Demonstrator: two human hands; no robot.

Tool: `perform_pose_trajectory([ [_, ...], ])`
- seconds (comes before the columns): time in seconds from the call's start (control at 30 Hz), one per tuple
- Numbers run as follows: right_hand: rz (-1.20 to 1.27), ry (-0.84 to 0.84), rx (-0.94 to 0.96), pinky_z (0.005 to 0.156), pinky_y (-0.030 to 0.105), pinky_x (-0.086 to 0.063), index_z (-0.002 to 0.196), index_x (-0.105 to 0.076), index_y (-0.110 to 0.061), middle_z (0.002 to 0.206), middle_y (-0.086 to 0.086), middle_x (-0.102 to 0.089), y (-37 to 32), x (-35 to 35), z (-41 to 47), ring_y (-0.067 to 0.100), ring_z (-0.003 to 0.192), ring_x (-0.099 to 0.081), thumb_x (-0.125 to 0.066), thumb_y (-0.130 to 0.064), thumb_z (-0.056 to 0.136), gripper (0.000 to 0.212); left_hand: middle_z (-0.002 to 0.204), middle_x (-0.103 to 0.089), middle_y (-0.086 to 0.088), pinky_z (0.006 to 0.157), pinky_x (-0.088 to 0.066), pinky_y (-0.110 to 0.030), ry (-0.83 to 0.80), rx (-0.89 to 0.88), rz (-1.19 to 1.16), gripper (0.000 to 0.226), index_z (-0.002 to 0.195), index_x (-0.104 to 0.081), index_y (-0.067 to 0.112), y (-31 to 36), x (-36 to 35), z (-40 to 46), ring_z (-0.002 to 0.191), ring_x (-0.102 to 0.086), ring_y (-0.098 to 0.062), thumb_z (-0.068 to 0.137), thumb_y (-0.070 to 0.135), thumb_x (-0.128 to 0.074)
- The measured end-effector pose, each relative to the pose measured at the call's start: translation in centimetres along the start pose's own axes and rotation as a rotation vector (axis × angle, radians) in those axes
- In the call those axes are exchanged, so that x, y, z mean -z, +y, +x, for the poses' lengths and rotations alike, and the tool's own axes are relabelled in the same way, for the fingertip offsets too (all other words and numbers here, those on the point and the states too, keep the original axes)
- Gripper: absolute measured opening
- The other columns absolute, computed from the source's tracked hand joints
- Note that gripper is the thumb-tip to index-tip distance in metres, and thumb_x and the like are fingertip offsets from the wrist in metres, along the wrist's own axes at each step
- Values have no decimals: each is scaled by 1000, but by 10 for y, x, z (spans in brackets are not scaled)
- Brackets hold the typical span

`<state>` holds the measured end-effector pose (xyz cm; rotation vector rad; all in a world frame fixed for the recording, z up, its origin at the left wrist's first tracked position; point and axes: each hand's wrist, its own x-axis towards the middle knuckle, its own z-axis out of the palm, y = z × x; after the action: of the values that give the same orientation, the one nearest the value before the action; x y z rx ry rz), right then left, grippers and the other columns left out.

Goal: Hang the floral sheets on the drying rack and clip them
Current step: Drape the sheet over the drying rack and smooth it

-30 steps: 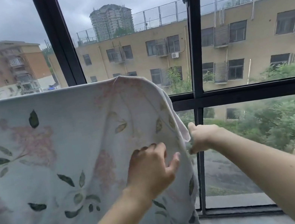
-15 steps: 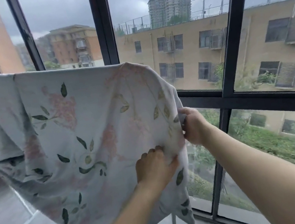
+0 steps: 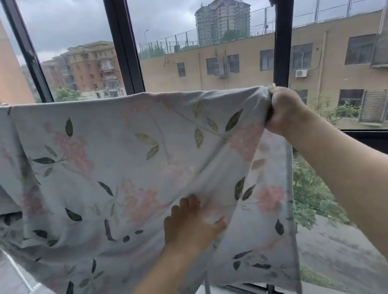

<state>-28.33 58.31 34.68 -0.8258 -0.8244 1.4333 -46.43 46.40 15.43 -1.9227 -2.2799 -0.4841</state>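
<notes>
Your right hand (image 3: 283,113), clenched on the pale leaf-and-pink-flower cotton sheet's (image 3: 120,175) top corner, had pulled it taut, while your left hand (image 3: 191,225) pinched lower fabric; clipping remained.

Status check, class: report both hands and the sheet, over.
Right hand grips floral sheet top corner. Left hand pinches its front. No clips visible.
</notes>
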Motion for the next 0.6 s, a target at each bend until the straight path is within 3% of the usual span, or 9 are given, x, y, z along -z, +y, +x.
perform_pose_trajectory([
  [0.1, 132, -153, 60, 79, 50, -57, 128, -49, -13, 111, 17, -65, -13, 5, -6, 30, 94, -68, -34, -28, 104, 33, 129, -54, -5, 91, -49, -38, 13, 20, 17, 90, 137, -38, 20, 28, -7, -3, 117, -54, -28, 72, 82, -46],
  [0.17, -29, -233, 71, 71, 50, -58, 129, -44, -21, 114, 16, -64, -8, 7, -13, 33, 94, -69, -35, -39, 102, 33, 122, -59, -7, 86, -52, -37, 45, 48, 136, 68, 131, -46, 15, 35, -16, 1, 111, -59, -27, 86, 66, -46],
  [0.23, -200, -231, 109, 68, 47, -58, 121, -43, -29, 111, 10, -63, -3, 9, -21, 29, 91, -70, -34, -43, 102, 26, 116, -63, -7, 80, -53, -35, 55, 69, 148, 35, 122, -53, 14, 28, -19, 6, 104, -62, -26, 98, 37, -41],
  [0.3, -188, -236, 129, 68, 46, -58, 122, -44, -28, 112, 11, -63, -3, 12, -24, 28, 88, -70, -32, -45, 102, 29, 104, -63, -5, 71, -50, -32, 38, 53, -62, 24, 111, -55, 15, 17, -14, 7, 95, -64, -27, 100, 25, -35],
  [0.37, -47, -327, 85, 72, 44, -58, 134, -43, -17, 119, 17, -62, -7, 19, -21, 29, 91, -70, -30, -49, 101, 47, 85, -60, -6, 61, -41, -32, 43, 26, -347, 23, 95, -53, 13, 13, 6, 2, 80, -62, -26, 102, 23, -33],
  [0.5, 61, -605, -104, 103, 47, -42, 141, -40, 0, 122, 20, -60, 10, 24, -22, 34, 113, -59, -32, -69, 90, 86, 67, -60, -1, 59, -38, -31, 267, 72, -958, 30, 82, -63, 14, 15, 76, -1, 61, -50, -9, 90, 25, -37],
  [0.57, 39, -697, -189, 105, 53, -39, 138, -43, 2, 128, 22, -55, 26, 21, -28, 38, 121, -53, -34, -76, 84, 95, 67, -61, 5, 60, -41, -27, 230, 36, -1165, 33, 80, -68, 13, 18, 107, 4, 64, -53, -9, 89, 20, -38],
  [0.6, 16, -758, -219, 103, 53, -41, 135, -44, 3, 127, 22, -55, 32, 19, -31, 38, 120, -53, -33, -77, 84, 96, 74, -65, -1, 64, -44, -25, 193, 23, -1243, 34, 86, -69, 7, 19, 115, 5, 70, -57, -11, 94, 12, -37],
])
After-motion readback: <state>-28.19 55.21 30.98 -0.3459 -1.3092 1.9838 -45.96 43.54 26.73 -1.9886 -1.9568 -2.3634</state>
